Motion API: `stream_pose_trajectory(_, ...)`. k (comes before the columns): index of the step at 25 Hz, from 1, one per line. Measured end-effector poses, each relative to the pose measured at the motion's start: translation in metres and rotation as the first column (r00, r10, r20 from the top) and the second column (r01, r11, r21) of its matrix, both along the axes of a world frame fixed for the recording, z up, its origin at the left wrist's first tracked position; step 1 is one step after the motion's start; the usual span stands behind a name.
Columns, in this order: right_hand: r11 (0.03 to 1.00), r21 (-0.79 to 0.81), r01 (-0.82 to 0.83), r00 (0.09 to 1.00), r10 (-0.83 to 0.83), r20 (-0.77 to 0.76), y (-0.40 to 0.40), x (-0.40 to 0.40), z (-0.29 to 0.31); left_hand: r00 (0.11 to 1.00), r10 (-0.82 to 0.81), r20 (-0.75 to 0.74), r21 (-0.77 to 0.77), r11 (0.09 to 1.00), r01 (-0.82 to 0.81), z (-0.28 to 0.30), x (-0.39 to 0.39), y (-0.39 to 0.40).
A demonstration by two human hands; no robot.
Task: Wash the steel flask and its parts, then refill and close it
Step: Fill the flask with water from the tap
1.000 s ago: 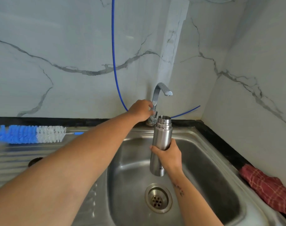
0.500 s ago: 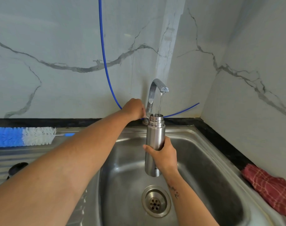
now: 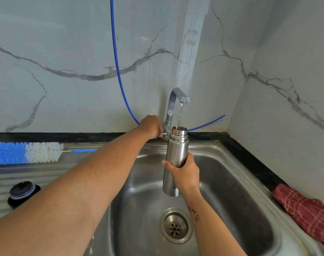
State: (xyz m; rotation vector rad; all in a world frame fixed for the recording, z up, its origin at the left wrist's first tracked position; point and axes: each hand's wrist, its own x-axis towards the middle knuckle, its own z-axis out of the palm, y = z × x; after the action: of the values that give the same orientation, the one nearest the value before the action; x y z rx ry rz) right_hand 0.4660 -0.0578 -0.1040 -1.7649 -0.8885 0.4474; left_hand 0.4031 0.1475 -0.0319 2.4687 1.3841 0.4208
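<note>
Steel meets running water as the open-mouthed flask (image 3: 176, 159) is held upright over the sink (image 3: 231, 174), its threaded neck directly under the spout of the chrome tap (image 3: 173, 104) while a thin stream (image 3: 181, 115) falls into it. The right hand (image 3: 184, 172) wraps the flask's brushed barrel at mid-height, thumb and fingers curled firmly round it; the left hand (image 3: 151, 126) is curled on the small lever at the tap's base. Judging by the flow, this is either a rinse or the refill itself; which cannot be told, nor how full the flask is. The next move calls for watching the level, shutting the lever before overflow, then fetching the dark, ribbed lid (image 3: 22, 191) resting on the ridged draining board (image 3: 18, 174) at left. Beside it lies a bottle brush (image 3: 26, 152) with soft blue and white bristles on a thin wire stem. A red checked cloth (image 3: 305, 213) lies crumpled on the sink's right rim, and a slim blue tube (image 3: 118, 71) curves down the veined marble wall.
</note>
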Motion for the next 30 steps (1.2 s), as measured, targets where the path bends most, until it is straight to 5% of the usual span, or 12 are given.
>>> stream_pose_trajectory(30, 1.0, -0.018, -0.007, 1.0, 0.007, 0.005, 0.0017, -0.0028, -0.0017, 0.997, -0.041, 0.07, -0.106, 0.993, 0.048, 0.0026, -0.0068, 0.0001)
